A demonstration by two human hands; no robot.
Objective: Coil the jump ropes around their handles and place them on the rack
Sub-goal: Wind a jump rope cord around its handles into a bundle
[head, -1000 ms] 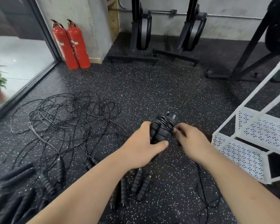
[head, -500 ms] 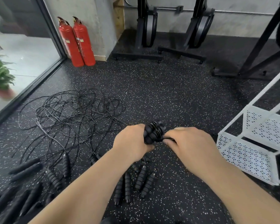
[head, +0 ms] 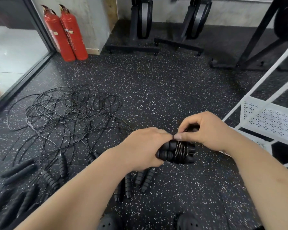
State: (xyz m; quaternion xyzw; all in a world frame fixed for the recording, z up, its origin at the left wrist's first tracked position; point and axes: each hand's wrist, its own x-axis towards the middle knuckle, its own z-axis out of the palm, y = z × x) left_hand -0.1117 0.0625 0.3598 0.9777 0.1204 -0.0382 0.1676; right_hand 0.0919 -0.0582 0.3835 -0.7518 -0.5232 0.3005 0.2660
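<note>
My left hand [head: 145, 146] grips a pair of black ribbed jump rope handles [head: 176, 151], held side by side with thin black rope wound around their middle. My right hand [head: 204, 130] is just above and right of the bundle, thumb and fingers pinching the rope end at the top of the coil. A tangle of loose black ropes [head: 68, 113] lies on the floor to the left. More black handles lie below my hands [head: 140, 180] and at the lower left [head: 20, 170]. The white rack [head: 271, 120] stands at the right.
Speckled black rubber floor [head: 156, 83]. Two red fire extinguishers [head: 66, 32] stand by the wall at the back left, beside a glass door. Black exercise machine bases [head: 133, 48] stand at the back, with a black frame leg at the far right. My dark shoes [head: 110, 223] show at the bottom.
The handle bundle has tipped from upright to lying sideways and dropped lower. My right hand has moved from beside the bundle to above it, now pinching the rope end.
</note>
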